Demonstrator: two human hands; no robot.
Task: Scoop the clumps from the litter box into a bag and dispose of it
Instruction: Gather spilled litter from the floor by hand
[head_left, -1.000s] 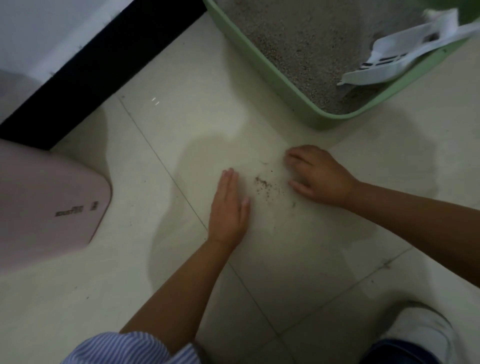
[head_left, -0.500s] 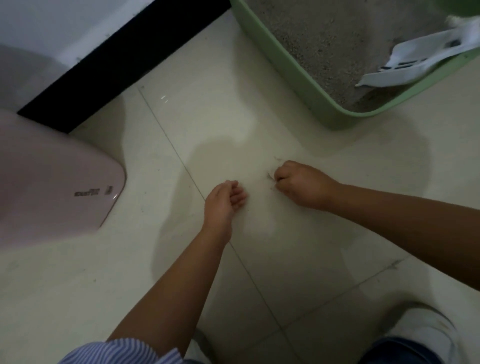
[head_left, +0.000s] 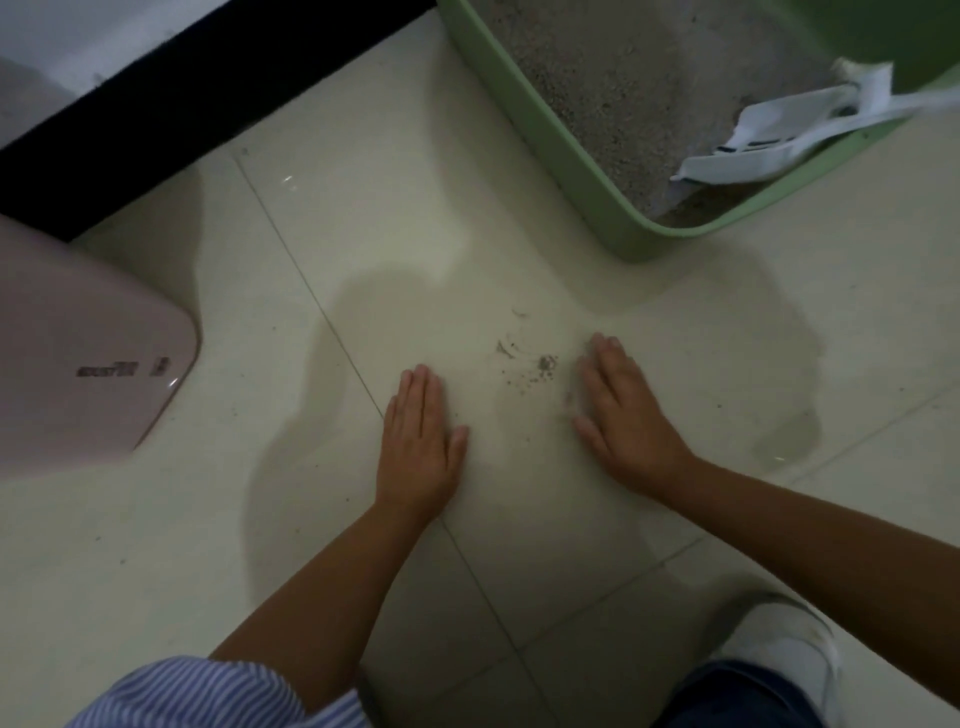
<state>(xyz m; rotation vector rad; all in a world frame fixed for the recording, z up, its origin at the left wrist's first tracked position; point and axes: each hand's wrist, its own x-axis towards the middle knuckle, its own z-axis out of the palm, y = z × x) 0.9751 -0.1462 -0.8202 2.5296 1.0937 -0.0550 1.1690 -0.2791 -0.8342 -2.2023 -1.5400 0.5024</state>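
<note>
A green litter box (head_left: 587, 171) filled with grey litter stands at the top right, with a white slotted scoop (head_left: 769, 140) lying in its near corner. A small scatter of spilled litter grains (head_left: 535, 369) lies on the pale floor tiles. My left hand (head_left: 421, 436) rests flat on the floor to the left of the grains, fingers straight. My right hand (head_left: 623, 415) lies flat on the floor just right of them, fingers straight and together. Neither hand holds anything. No bag is in view.
A pink rounded lid or container (head_left: 88, 358) sits on the floor at the left. A black baseboard strip (head_left: 197, 104) runs along the wall at the top left. My white shoe (head_left: 784, 654) is at the bottom right.
Both hands were curled half a second ago and are now spread flat on the floor. The grains lie in a small scatter between them again. The view shifted slightly.
</note>
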